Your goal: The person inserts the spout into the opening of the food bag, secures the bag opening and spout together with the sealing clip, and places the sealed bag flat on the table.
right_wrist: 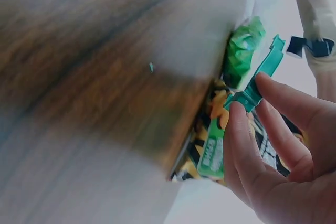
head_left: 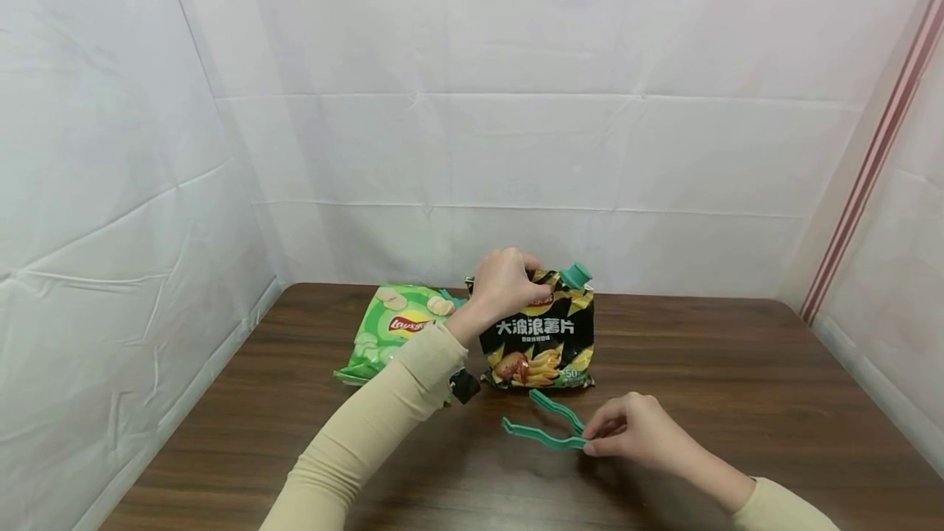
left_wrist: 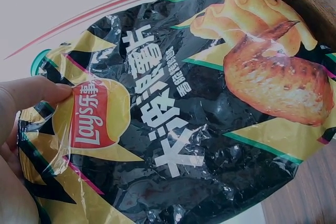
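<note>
Upright on the table stands a black and gold bag of potato chips, its front turned toward me. My left hand grips its top edge, thumb on the front near the red logo. A teal round cap shows at the bag's upper right corner. In front of the bag, my right hand pinches a green bag clip by one end. The clip's two long arms are spread apart in a V pointing left. In the right wrist view the clip sits between thumb and fingertips.
A green bag of chips leans beside the black one on the left, partly hidden by my left forearm. Some teal plastic shows at its upper right. The brown wooden table is enclosed by white cloth walls.
</note>
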`<state>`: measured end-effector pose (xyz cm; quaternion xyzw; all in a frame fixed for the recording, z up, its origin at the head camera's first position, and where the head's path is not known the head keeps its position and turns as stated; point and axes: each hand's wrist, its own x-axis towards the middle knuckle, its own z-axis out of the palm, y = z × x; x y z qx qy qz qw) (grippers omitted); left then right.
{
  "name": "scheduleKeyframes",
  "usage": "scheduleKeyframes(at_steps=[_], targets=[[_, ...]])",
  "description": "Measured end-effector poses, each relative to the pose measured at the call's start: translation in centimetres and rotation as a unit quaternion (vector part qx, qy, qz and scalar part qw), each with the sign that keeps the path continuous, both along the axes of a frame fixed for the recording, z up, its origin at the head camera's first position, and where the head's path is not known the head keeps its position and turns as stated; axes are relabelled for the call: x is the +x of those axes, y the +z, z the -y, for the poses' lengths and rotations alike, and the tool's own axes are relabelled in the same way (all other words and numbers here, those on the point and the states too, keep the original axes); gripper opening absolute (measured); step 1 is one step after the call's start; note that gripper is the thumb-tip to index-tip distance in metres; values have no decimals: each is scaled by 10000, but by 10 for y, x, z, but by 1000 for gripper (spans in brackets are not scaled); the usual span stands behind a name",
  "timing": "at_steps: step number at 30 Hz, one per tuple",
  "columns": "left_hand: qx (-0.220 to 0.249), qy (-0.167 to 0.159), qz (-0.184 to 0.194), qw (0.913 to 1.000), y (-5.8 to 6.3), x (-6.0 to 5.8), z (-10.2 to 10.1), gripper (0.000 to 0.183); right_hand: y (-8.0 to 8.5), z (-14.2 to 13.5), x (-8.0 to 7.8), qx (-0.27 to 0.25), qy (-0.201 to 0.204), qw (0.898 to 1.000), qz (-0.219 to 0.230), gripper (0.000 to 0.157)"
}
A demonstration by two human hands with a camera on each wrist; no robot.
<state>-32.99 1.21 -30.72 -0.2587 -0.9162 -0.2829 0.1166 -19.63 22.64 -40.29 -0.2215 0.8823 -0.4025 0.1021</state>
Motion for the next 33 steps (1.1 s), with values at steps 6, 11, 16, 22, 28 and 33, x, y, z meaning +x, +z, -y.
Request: scheduleKeyframes(at_steps=[6,11,16,22,28,33], targets=[[-2,-8,-34,10000,-3,-2,1,24,13,-14,5,59,-290,9995,-90,12],[9,15,-26,10000,-4,-2,1,24,22,-24,7,70,-552,9984,-134,16],[11,11,-27,10000,-3,-2,1,26,27,-35,8,141,-925,9952,-271,17],[10,0,-57,10000,-3,-2,1,25,32,-47,8,62,-1249,9917,-302,19],[66,-31,-43,10000,-4,-3,1,25,38,-55,8,117,-1661,9855,-332,20],[113,-63,-35,9999,-4,-3,2,24,40,-61,6,234,-1922,9793,-583,20]])
